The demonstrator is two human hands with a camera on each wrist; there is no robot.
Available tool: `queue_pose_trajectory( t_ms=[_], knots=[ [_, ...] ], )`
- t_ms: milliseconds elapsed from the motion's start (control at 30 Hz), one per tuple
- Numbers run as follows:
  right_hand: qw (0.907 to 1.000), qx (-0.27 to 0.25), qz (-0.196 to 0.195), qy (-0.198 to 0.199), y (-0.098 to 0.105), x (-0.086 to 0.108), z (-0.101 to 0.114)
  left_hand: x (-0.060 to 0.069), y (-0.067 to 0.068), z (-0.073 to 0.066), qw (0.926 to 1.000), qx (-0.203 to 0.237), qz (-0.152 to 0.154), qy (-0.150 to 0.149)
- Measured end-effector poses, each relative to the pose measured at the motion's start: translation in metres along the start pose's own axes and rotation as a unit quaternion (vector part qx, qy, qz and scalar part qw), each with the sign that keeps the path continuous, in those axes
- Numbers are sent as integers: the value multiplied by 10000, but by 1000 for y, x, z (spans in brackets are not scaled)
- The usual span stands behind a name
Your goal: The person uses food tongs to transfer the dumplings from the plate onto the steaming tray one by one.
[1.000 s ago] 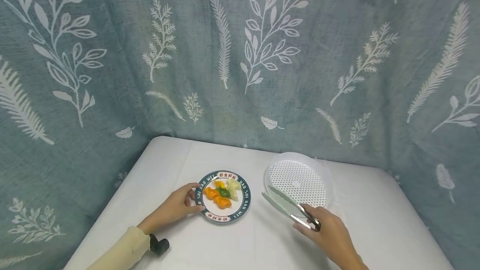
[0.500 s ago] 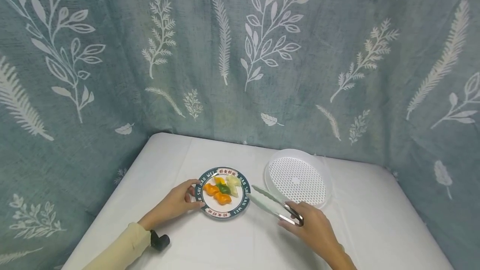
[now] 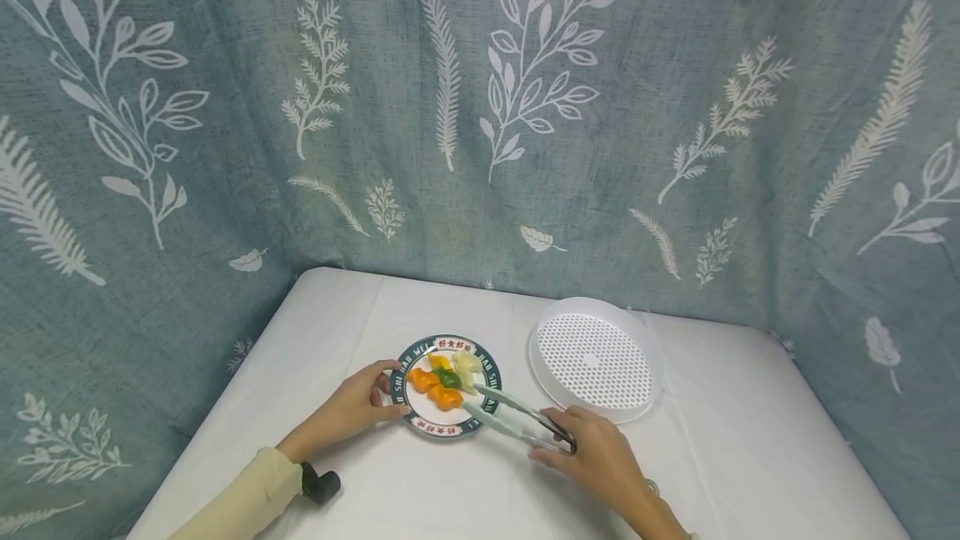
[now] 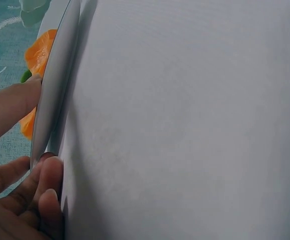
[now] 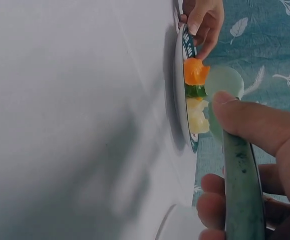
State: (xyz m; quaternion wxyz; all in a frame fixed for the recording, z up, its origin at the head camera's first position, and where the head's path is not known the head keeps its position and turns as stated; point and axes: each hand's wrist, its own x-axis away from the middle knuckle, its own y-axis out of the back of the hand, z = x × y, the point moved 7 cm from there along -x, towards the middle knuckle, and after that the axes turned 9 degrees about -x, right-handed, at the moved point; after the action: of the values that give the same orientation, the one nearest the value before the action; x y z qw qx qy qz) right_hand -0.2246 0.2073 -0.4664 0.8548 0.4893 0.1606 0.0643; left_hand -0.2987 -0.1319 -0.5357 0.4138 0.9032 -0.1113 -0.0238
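A plate with a dark green rim [image 3: 491, 369] holds several dumpling-shaped pieces: orange [image 3: 446, 397], yellow, green [image 3: 448, 378] and pale ones [image 3: 467, 362]. My left hand [image 3: 352, 407] grips its left edge; in the left wrist view the thumb lies over the rim [image 4: 54, 95] and fingers curl under it. My right hand [image 3: 596, 457] holds tongs [image 3: 517, 423] with pale green tips parted, over the plate's right side near the pale and orange pieces. The right wrist view shows the right thumb [image 5: 250, 120] along the tongs' green arm.
A round white perforated tray [image 3: 596, 361] stands right of the plate, behind my right hand. A patterned green curtain [image 3: 420, 107] hangs at the back and sides of the white-covered table [image 3: 405, 498]. A black object [image 3: 320, 486] is at my left wrist.
My right hand has moved left with the tongs, from in front of the perforated tray to over the plate's right side. The left hand keeps its grip on the plate.
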Motion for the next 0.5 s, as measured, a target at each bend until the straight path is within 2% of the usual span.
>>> queue_pose_trajectory(
  t_ms=[200, 500],
  knots=[
    [9992, 110, 40, 375, -10, -6, 8, 2, 1, 1, 10000, -4, -8, 61],
    [9987, 95, 96, 489, -21, -16, 17, 1, -1, 1, 10000, 36, -41, 52]
  ],
)
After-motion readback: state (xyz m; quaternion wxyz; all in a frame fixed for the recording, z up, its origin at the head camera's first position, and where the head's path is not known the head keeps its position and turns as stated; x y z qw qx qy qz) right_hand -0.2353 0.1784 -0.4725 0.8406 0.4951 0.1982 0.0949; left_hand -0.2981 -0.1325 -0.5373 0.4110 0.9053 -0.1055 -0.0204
